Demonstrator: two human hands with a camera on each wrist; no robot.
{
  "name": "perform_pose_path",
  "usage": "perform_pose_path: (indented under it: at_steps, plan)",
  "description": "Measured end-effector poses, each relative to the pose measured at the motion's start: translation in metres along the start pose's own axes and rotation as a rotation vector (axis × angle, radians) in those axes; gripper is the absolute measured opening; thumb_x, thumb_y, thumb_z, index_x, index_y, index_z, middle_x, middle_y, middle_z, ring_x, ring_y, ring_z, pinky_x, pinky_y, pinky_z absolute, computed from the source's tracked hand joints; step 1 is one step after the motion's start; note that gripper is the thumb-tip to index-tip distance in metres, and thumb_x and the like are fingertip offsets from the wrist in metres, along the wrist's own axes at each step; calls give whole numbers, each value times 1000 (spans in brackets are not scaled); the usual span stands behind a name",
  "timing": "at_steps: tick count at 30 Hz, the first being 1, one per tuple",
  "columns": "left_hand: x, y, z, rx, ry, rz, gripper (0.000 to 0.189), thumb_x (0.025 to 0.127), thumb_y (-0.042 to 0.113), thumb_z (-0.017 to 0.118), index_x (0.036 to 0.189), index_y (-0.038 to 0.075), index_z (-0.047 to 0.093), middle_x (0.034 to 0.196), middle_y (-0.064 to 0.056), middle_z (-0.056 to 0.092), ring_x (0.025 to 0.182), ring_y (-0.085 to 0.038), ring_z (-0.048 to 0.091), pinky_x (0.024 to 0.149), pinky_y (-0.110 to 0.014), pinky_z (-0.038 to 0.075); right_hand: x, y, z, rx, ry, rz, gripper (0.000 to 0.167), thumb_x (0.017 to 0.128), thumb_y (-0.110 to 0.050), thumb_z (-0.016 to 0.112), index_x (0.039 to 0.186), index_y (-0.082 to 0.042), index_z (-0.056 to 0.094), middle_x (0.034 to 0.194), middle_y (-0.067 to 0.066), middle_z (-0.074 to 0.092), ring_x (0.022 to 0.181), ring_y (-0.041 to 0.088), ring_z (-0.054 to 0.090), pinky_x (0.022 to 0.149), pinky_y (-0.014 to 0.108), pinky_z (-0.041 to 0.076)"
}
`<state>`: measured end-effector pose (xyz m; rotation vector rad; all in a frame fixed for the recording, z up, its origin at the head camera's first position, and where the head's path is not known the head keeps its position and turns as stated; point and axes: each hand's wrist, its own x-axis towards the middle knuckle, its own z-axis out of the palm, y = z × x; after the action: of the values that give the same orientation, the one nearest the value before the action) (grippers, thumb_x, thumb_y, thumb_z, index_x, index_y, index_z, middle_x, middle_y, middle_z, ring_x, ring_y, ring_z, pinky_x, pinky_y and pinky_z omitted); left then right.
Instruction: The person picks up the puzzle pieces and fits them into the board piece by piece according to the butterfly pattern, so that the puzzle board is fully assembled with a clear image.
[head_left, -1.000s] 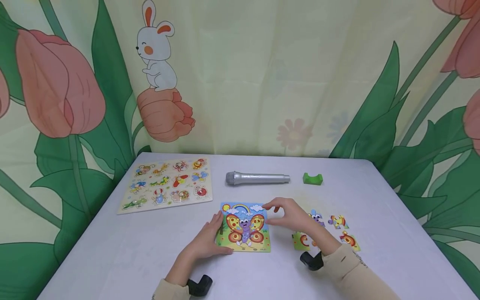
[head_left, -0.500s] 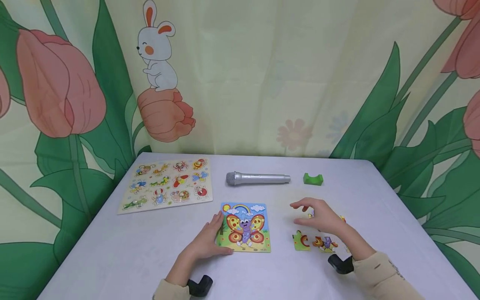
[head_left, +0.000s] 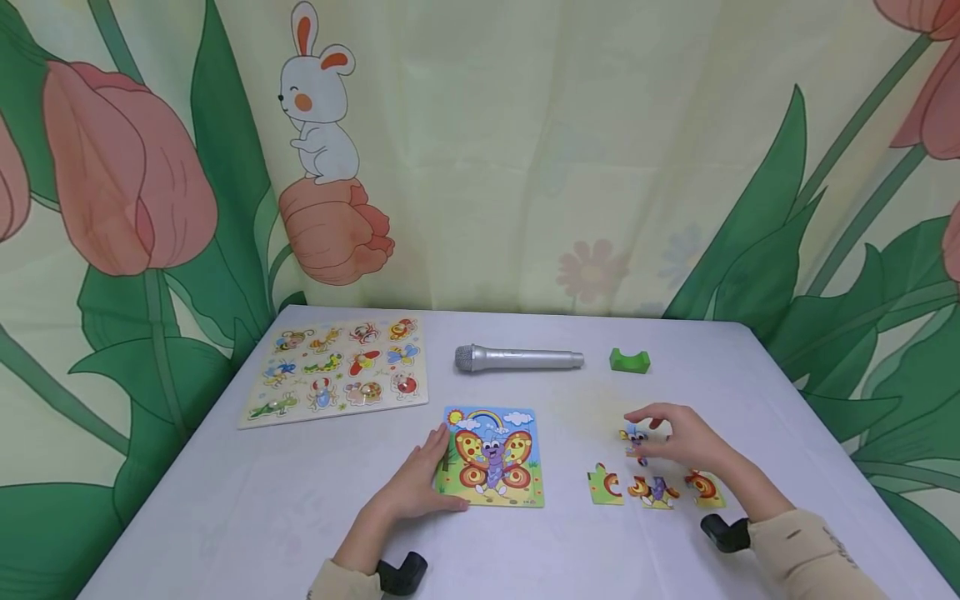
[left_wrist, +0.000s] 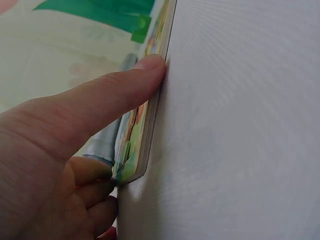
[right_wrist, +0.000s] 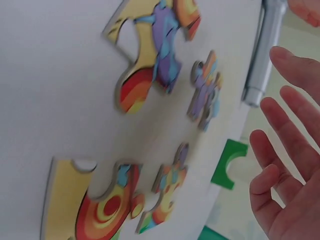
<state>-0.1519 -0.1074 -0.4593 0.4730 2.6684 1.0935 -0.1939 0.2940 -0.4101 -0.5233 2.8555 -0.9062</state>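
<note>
A square butterfly puzzle (head_left: pixel 493 457) lies flat in the middle of the table. My left hand (head_left: pixel 412 479) holds its near left corner, thumb along the near edge and fingers at the left side; the left wrist view shows the thumb on the puzzle's edge (left_wrist: pixel 150 135). My right hand (head_left: pixel 686 433) hovers over loose jigsaw pieces, thumb and fingers apart. Below it lie a purple piece (head_left: pixel 634 437), a green corner piece (head_left: pixel 605 485), a butterfly-body piece (head_left: pixel 654 492) and a spiral piece (head_left: pixel 705 489). A yellow piece (right_wrist: pixel 167 190), visible in the right wrist view, is hidden behind the right hand in the head view.
Behind the puzzle lies a silver toy microphone (head_left: pixel 519 358), with a green arched block (head_left: pixel 630 361) to its right. A pegboard of insect pictures (head_left: pixel 337 367) rests at the back left. A printed curtain (head_left: pixel 480 167) hangs behind the table.
My right hand has moved right, from the butterfly puzzle's right edge to above the loose pieces, baring some and covering others. My left hand stays at the puzzle's corner.
</note>
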Motion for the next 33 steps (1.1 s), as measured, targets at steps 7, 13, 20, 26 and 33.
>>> perform_pose_path:
  at_steps: [7, 13, 20, 26, 33]
  plan:
    - [1, -2, 1, 6, 2, 2, 106, 67, 39, 79, 143, -5, 20, 150, -19, 13, 138, -33, 9, 110, -50, 10, 0, 9, -1, -40, -31, 76, 45, 70, -15, 78, 112, -6, 65, 107, 13, 61, 88, 25, 49, 61, 28, 47]
    - [2, -3, 1, 7, 4, 10, 106, 66, 39, 79, 142, -5, 20, 150, -19, 13, 137, -33, 9, 110, -50, 10, 0, 13, 3, -60, -49, 148, 45, 68, -11, 80, 110, -5, 65, 105, 12, 60, 84, 23, 48, 60, 26, 47]
    - [1, -4, 2, -11, -4, 23, 107, 66, 39, 79, 143, -5, 19, 150, -20, 12, 137, -34, 9, 110, -51, 10, 1, 18, 8, -74, -48, 179, 42, 68, -10, 79, 108, -6, 66, 100, 8, 59, 84, 22, 48, 65, 29, 49]
    - [0, -4, 2, -14, -2, 21, 106, 66, 38, 79, 142, -5, 19, 150, -20, 12, 137, -35, 9, 110, -51, 9, 1, 20, 11, -82, -42, 175, 43, 68, -11, 80, 109, -7, 66, 97, 4, 59, 84, 20, 48, 66, 29, 49]
    - [1, -2, 1, -1, 3, 11, 106, 67, 38, 79, 143, -4, 20, 150, -19, 13, 137, -34, 9, 110, -50, 10, 1, 20, 10, -104, -29, 150, 46, 66, -9, 80, 110, -6, 65, 96, 4, 58, 83, 20, 48, 64, 28, 47]
